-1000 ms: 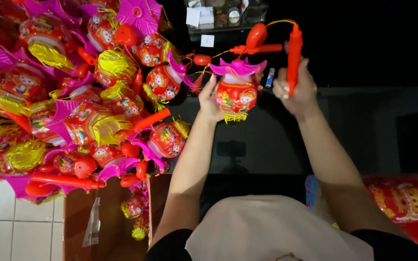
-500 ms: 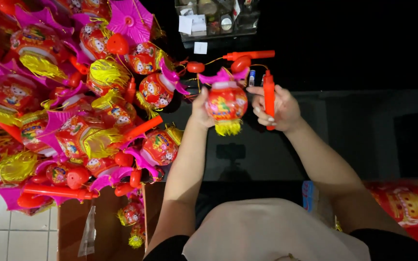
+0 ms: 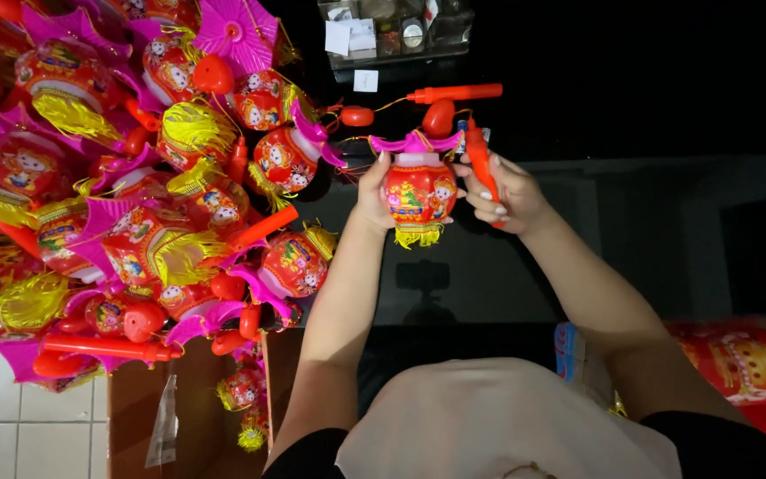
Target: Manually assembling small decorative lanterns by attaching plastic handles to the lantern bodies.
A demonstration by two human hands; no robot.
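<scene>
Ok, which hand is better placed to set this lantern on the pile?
Probably the left hand: it grips the lantern by its body and is on the same side as the pile. The right hand holds only the orange stick.

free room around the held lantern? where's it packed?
Open dark gap right of the right hand and below the held lantern, between both forearms. Left hand borders the crowded lantern pile; the shelf sits just above.
</scene>
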